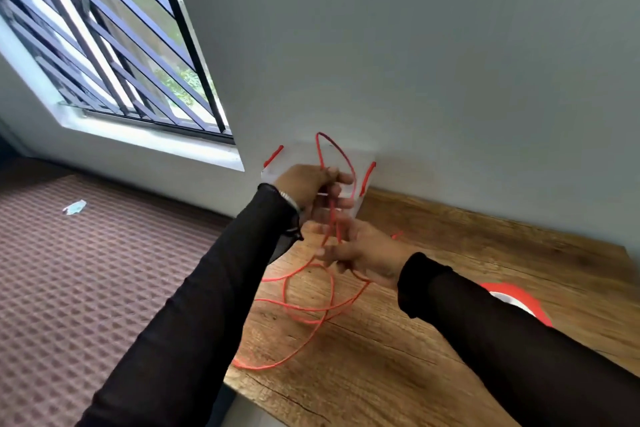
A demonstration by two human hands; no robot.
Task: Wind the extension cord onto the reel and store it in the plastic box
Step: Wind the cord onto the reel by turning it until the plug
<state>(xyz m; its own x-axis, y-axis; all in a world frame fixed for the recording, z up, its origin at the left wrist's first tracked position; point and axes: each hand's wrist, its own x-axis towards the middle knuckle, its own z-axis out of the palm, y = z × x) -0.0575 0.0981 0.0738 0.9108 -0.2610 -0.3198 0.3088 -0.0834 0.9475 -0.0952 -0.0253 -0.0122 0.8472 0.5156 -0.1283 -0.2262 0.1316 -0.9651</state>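
While the left hand [306, 185] pinches a raised loop of the orange cord [313, 308], the right hand [365, 253] curls round the strands below.
Loose coils lie near the table [433, 357] edge; the box [363, 163] stands against the wall, the reel [519, 298] to the right.

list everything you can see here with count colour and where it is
extension cord: one, orange-red, loose loops on the table, a bight lifted between both hands
plastic box: one, translucent white with red latches, against the wall at the table's far end
reel: one, red and white, on the table behind the right forearm, mostly hidden
table: one, brown wood grain, against the wall
window: one, dark bars, upper left
scrap: one, pale blue-white, on the patterned floor
left hand: grips the cord above the table
right hand: fingers on the cord below it
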